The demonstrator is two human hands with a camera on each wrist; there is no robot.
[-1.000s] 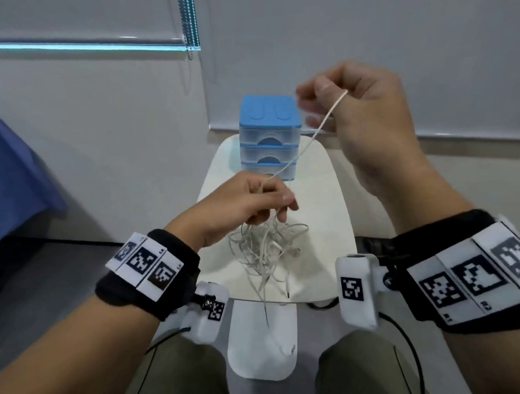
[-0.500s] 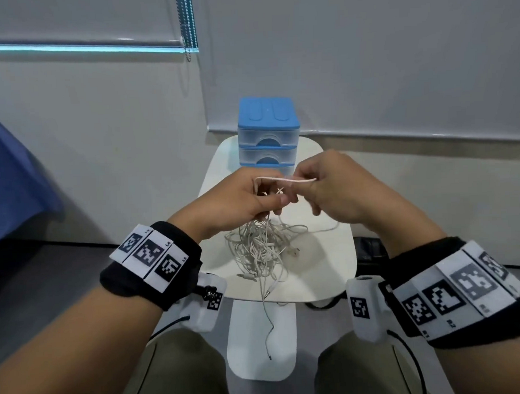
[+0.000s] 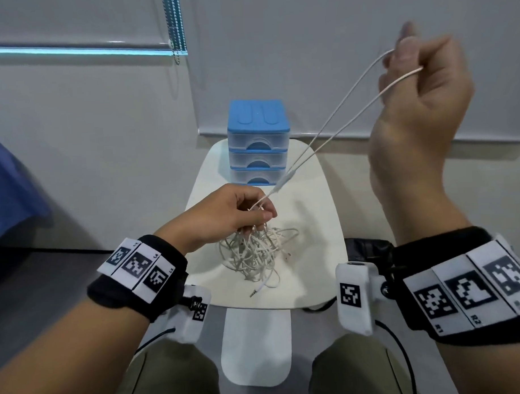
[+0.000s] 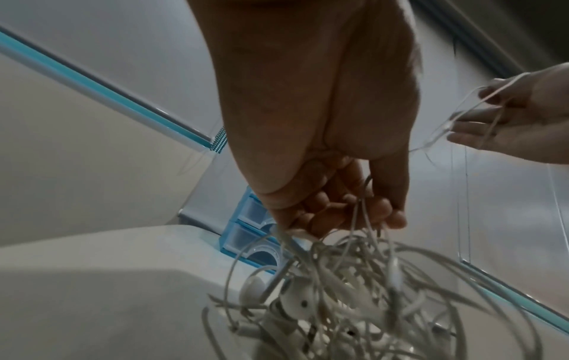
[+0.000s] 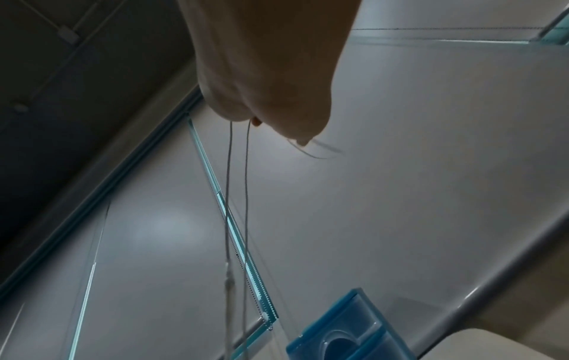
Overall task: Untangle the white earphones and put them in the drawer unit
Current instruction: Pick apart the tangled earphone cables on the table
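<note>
**Pulling a doubled strand out of the knot**

Holding the tangle, your left hand (image 3: pixel 224 211) sits at the centre of the head view with its fingers curled round the top of the white earphones (image 3: pixel 256 253). The bulk of the cable hangs below that grip and rests in a loose heap on the white table (image 3: pixel 318 224). From the left wrist view you can see earbuds buried in the snarl (several loops cross over them, so which bud belongs to which strand cannot be told).

Your right hand (image 3: pixel 420 102) is raised toward 1 o'clock, well apart from the left. Its fingers are curled round a doubled run of cable, and two taut strands slope down from it toward 7 o'clock. They meet at the small inline piece (image 3: pixel 284 181) just above your left fingers. The plug end (image 3: pixel 253 293) lies on the table at the 6 o'clock edge of the heap.

At 12 o'clock on the table stands the drawer unit (image 3: pixel 258 143), blue-topped with three clear drawers, all closed. It is near the heap without touching it. A bead chain (image 3: pixel 174 26) hangs from the blind at 11 o'clock.
</note>
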